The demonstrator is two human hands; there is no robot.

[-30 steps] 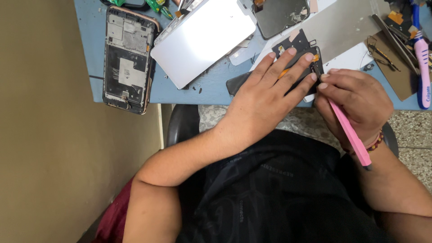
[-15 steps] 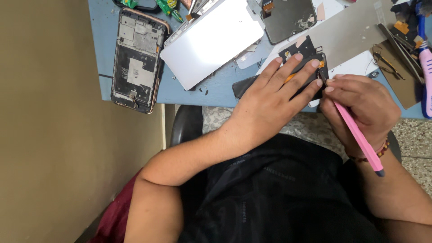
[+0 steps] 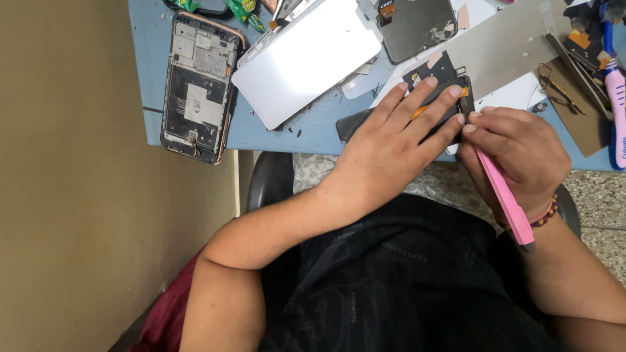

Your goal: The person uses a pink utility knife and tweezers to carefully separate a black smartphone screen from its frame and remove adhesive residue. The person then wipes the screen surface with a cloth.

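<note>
My left hand (image 3: 398, 140) lies flat with spread fingers on a dark phone part (image 3: 352, 125) at the near edge of the blue table (image 3: 153, 58), pressing it down. An orange flex strip shows between its fingers. My right hand (image 3: 518, 153) is closed around a pink flat tool (image 3: 505, 202), whose working end meets the dark part at my left fingertips; the tool's handle points back toward my body. Most of the dark part is hidden under my left hand.
An opened phone frame with bare circuit board (image 3: 197, 88) lies at the table's left corner. A white panel (image 3: 306, 58) and a dark screen (image 3: 417, 26) lie behind my hands. A grey metal sheet (image 3: 508, 45), tweezers (image 3: 574, 62) and a pink toothbrush (image 3: 616, 98) sit at the right.
The view has shifted slightly, so the table sits a little lower and to the right. Both hands keep their hold; the pink tool's tip stays at the dark part.
</note>
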